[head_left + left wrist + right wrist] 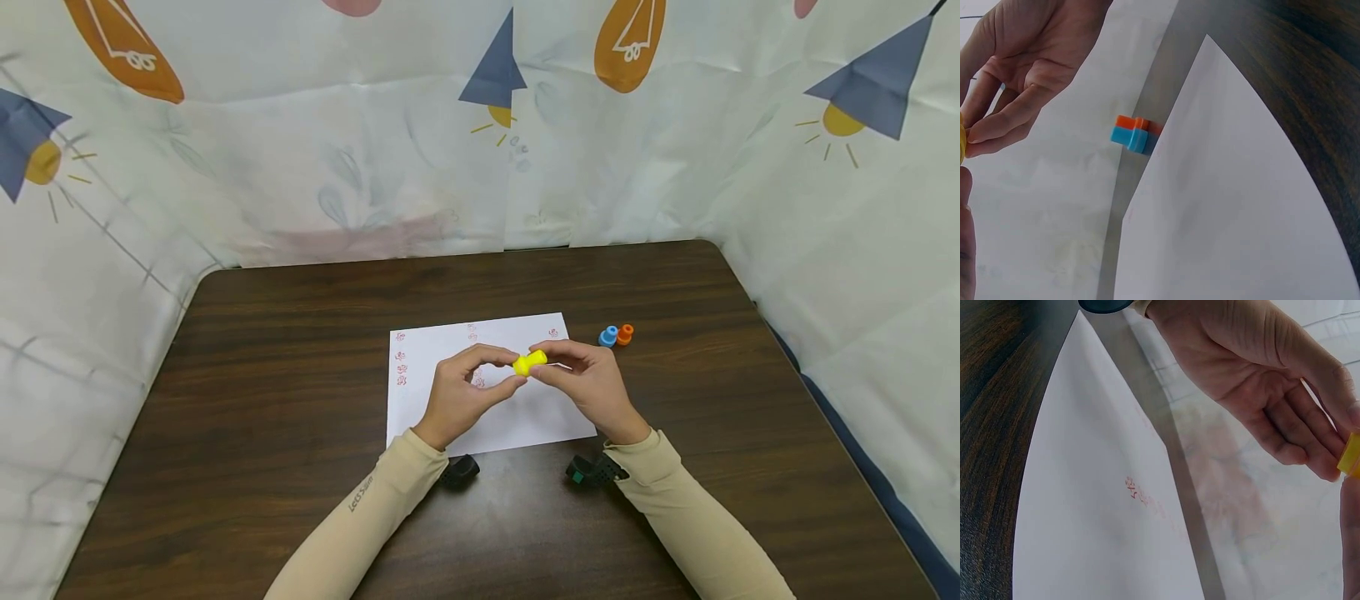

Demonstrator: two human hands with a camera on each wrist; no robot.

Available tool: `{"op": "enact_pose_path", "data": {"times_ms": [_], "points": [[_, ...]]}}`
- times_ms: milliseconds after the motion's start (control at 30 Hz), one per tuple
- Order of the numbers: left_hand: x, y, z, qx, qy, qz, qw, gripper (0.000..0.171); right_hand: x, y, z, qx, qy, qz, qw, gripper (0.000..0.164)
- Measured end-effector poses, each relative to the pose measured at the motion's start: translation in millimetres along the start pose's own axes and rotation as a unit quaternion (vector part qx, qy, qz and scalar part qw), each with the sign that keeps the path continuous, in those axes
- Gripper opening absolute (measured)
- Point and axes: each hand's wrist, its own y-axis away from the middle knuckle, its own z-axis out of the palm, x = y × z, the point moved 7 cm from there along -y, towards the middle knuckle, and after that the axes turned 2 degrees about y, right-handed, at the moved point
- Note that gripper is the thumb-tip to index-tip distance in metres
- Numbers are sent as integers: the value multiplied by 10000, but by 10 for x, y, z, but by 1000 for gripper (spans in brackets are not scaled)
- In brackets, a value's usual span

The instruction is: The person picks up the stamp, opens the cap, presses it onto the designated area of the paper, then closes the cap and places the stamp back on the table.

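Between my two hands, above the paper, a small yellow stamp (530,362) lies on its side, its wider end toward the right. My left hand (459,390) pinches its left end with thumb and index finger. The thumb and index finger of my right hand (596,385) grip the other end. Beneath them is a white sheet of paper (427,421) bearing small red stamped prints in columns. In the right wrist view, the yellow stamp (1350,456) shows only partly at the right edge.
A blue stamp (608,336) and an orange stamp (626,334) stand side by side on the dark wooden table (285,400), right of the paper. A printed white cloth (420,167) hangs behind the table and along its sides. Each wrist wears a black camera band.
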Motion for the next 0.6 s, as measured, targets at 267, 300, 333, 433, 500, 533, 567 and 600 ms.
{"op": "enact_pose_path", "data": {"times_ms": [267, 300, 333, 433, 500, 533, 567, 600], "points": [[20, -4, 2, 17, 40, -5, 10000, 29, -16, 4, -10, 62, -89, 16, 9999, 37], [21, -3, 1, 20, 32, -4, 10000, 29, -19, 5, -10, 59, -87, 14, 9999, 37], [22, -3, 1, 20, 23, -2, 10000, 28, -22, 6, -11, 60, -84, 11, 9999, 37], [28, -6, 1, 10, -12, 25, 10000, 28, -35, 8, -19, 79, -79, -18, 9999, 34], [30, -7, 0, 8, -29, 35, 10000, 28, -46, 8, -29, 96, -88, -33, 9999, 32], [30, -7, -1, 6, -30, 35, 10000, 28, -51, 7, -38, 110, -78, -47, 9999, 31], [32, -7, -2, 2, -27, 33, 10000, 28, -56, 5, -49, 127, -58, -59, 9999, 31], [27, -3, -3, -3, -21, 26, 10000, 28, -58, 3, -64, 153, -11, -71, 9999, 31]]}}
